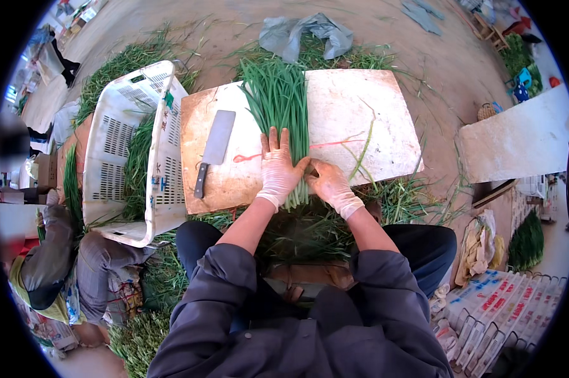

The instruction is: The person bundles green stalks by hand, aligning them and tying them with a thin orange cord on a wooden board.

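A thick bundle of green garlic chives (280,94) lies across a pale board (360,104), its cut stem ends towards me. My left hand (280,170), in a thin glove, rests flat on top of the stems with its fingers spread. At the bundle's right side is my right hand (331,182), also gloved. Its fingers are curled in against the stems; whether they grip anything is hidden. A red tie (247,158) runs beneath the bundle and shows on both sides. Left of the chives lies a cleaver (218,139) with a black handle. Loose stalks (370,139) lie on the right.
A white plastic crate (152,189) holding chives lies tipped beside the board's left edge. Chive scraps (402,201) and a grey plastic bag (306,35) lie around the board. Another person's leg (100,269) is at left. Stacked crates (506,307) stand at lower right.
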A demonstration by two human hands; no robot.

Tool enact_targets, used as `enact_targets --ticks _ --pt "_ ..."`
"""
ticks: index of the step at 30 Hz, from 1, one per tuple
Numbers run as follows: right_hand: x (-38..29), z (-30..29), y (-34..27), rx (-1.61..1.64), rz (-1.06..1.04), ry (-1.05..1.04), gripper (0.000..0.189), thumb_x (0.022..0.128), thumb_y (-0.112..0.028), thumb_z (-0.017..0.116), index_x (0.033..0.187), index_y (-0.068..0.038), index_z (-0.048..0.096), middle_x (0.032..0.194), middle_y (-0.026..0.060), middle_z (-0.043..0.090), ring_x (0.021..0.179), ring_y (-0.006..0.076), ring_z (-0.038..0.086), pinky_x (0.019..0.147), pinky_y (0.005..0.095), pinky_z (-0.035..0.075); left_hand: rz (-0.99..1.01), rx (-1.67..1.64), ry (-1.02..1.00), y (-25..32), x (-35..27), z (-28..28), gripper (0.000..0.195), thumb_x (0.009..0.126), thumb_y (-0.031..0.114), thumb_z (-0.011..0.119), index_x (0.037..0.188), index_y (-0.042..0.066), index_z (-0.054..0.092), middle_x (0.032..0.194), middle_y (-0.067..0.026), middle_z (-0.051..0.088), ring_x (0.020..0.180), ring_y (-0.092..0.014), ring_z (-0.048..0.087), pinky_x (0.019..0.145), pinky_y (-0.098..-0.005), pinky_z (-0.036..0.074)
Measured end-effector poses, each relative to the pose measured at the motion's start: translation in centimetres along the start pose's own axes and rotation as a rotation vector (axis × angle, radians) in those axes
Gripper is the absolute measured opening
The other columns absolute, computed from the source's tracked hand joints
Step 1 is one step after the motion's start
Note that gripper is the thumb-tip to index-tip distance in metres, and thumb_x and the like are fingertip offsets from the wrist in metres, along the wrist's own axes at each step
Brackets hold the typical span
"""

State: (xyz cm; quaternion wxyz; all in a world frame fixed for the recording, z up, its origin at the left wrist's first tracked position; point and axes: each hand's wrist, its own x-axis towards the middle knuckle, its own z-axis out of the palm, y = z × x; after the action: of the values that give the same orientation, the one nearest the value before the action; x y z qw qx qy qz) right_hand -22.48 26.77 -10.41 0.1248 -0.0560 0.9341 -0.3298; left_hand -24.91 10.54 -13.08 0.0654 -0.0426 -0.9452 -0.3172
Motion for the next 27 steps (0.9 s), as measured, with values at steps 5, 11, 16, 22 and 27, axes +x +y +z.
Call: enact_targets --ticks 5,11,16,22,27 --pt "-0.3 -3.8 7.7 0.533 0.272 0.08 0.041 0.088 -0.024 0.068 0.122 -0.002 0.064 0.099 0.0217 0.071 0.084 0.0361 0.068 0.078 0.0444 0.054 -0.014 0.047 0.02 0.6 0.2 -0.3 0.098 0.077 0.035 0.081 0.155 0.003 0.032 0.161 -0.0285 0.024 0.149 -0.052 0.019 0.122 -0.0537 0.025" --pt "-1.3 -11.1 19.0 -0.18 0.311 0.672 0.047 0.092 -0.017 0.063 0.133 0.004 0.058 0.117 0.0205 0.069 0.105 0.0286 0.067 0.093 0.0411 0.051 -0.041 -0.018 -0.013 -0.2 -0.4 -0.7 0.096 0.077 0.041 0.078 0.155 0.005 0.035 0.161 -0.0275 0.026 0.149 -0.05 0.021 0.123 -0.052 0.022" --pt "-0.8 -7.5 8.1 0.074 0.001 0.533 0.043 0.091 -0.002 0.065 0.134 0.002 0.058 0.115 0.0156 0.067 0.095 0.0233 0.064 0.089 0.0355 0.052 -0.178 -0.131 -0.12 1.6 -0.6 -4.4 0.096 0.079 0.042 0.077 0.155 0.005 0.034 0.163 -0.0257 0.023 0.149 -0.053 0.019 0.122 -0.0555 0.023" --pt "1.8 -3.3 -2.5 0.206 -0.159 0.449 0.041 0.09 0.004 0.065 0.13 -0.001 0.061 0.106 0.0129 0.067 0.091 0.0202 0.064 0.082 0.0352 0.054 -0.207 -0.223 0.049 0.5 -1.2 -8.9 0.077 0.083 0.034 0.076 0.146 0.001 0.047 0.154 -0.0265 0.039 0.144 -0.047 0.034 0.118 -0.0496 0.032" --pt "3.3 0.2 -9.8 0.077 -0.425 0.338 0.033 0.091 0.001 0.064 0.124 -0.002 0.065 0.103 0.0148 0.068 0.088 0.0265 0.067 0.083 0.0374 0.055 -0.243 -0.896 0.197 -1.2 -2.0 -13.9 0.04 0.088 0.014 0.074 0.123 -0.002 0.064 0.112 -0.0154 0.069 0.103 -0.019 0.065 0.093 -0.0343 0.053"
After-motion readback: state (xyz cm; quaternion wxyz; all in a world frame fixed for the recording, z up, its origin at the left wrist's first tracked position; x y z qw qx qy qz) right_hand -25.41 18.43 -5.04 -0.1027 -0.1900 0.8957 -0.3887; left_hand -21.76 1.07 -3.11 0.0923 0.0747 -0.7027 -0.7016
